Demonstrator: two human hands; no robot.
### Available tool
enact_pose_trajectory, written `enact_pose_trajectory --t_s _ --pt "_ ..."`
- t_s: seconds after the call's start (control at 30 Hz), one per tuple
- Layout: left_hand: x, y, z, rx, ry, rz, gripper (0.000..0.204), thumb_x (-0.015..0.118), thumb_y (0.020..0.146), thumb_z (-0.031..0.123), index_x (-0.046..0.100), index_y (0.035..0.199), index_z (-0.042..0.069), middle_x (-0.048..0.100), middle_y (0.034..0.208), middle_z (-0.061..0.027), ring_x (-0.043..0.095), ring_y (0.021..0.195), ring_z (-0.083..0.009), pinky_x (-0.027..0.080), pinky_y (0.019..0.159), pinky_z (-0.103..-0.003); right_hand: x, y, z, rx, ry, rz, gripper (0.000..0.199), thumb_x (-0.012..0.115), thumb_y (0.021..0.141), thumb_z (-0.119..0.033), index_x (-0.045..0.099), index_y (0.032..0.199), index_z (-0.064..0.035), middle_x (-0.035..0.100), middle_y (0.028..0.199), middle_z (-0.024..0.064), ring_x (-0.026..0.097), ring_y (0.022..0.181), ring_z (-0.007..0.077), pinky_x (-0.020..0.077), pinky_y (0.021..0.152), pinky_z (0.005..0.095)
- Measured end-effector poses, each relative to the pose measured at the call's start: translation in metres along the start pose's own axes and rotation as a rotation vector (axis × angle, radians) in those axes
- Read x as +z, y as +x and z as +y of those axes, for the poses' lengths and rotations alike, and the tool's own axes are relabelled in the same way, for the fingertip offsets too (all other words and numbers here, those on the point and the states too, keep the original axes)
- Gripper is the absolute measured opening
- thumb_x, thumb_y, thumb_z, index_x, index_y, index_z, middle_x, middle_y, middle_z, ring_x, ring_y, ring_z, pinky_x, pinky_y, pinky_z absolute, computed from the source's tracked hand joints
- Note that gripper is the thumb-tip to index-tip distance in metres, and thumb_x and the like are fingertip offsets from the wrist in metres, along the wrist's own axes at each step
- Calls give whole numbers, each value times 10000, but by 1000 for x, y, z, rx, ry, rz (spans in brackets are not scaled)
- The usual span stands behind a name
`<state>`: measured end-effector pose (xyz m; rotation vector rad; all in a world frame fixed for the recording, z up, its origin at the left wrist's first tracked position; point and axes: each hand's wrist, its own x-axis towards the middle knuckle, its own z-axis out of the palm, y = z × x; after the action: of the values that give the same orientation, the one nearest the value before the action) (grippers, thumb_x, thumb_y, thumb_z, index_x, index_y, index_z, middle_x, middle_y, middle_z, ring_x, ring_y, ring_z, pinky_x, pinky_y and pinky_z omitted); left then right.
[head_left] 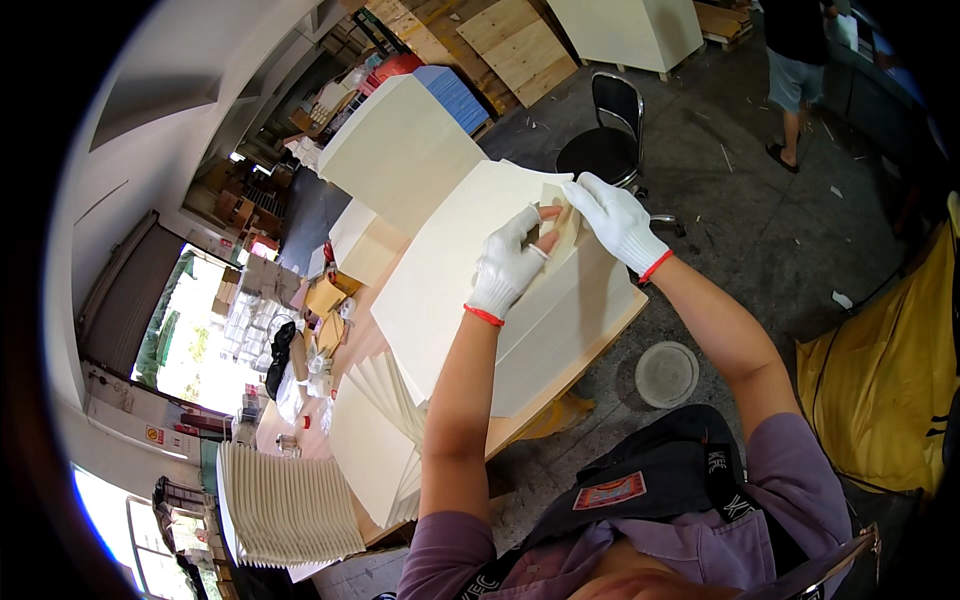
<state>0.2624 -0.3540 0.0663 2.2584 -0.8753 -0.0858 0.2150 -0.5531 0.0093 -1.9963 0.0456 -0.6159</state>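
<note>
Both my hands wear white knit gloves with red cuffs, and the left glove leaves some fingertips bare. My left hand (507,262) has its bare thumb and finger on a small cream paper piece (568,232) that looks folded or bent. My right hand (615,222) grips the same piece at its far end, fingers closed over its edge. Underneath lies a large stack of cream paper sheets (455,255), its layered edges facing me. The exact shape of the small piece is partly hidden by my fingers.
Fanned cream sheets (375,430) and a long row of stacked cream pieces (285,505) sit at left on the wooden table (520,425). Beyond are a tall cream stack (400,145), a black chair (605,145) and a walking person (795,70). A round grey lid-like object (667,374) and yellow sack (885,370) are at right.
</note>
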Motion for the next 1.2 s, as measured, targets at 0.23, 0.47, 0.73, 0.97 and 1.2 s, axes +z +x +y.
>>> enact_pose_trajectory --t_s 0.23,0.47,0.73,0.97,1.2 --pt "5 0 -2 72 67 62 334 710 994 239 728 1321 172 769 1040 -139 736 919 -268 556 846 -360 5 1 6 -44 -6 30 493 410 1112 -548 625 1123 -104 675 869 214 671 873 439 480 748 530" --pt "1 -5 18 -78 107 -34 369 767 956 259 723 1310 163 766 1016 -137 739 907 -272 566 847 -382 6 0 9 -52 -1 57 506 410 1112 -552 600 1053 -87 656 853 218 659 858 444 467 734 533" --pt "8 -2 -4 116 12 95 312 665 1025 222 719 1331 198 766 1141 -157 738 1011 -317 558 922 -390 5 -1 5 -30 6 46 518 419 1107 -561 596 1022 -81 649 831 210 660 851 435 469 735 521" --pt "4 -3 15 -16 145 -6 307 721 992 276 740 1291 209 765 1045 -157 739 947 -317 565 877 -397 8 1 14 -26 7 67 491 439 1108 -536 584 1003 -80 645 814 188 661 835 420 466 726 520" --pt "5 -4 12 -26 168 18 355 780 946 292 747 1288 201 754 981 -144 735 889 -308 568 838 -395 8 0 9 -22 51 61 516 428 1112 -549 578 978 -73 614 787 182 643 799 412 463 716 497"
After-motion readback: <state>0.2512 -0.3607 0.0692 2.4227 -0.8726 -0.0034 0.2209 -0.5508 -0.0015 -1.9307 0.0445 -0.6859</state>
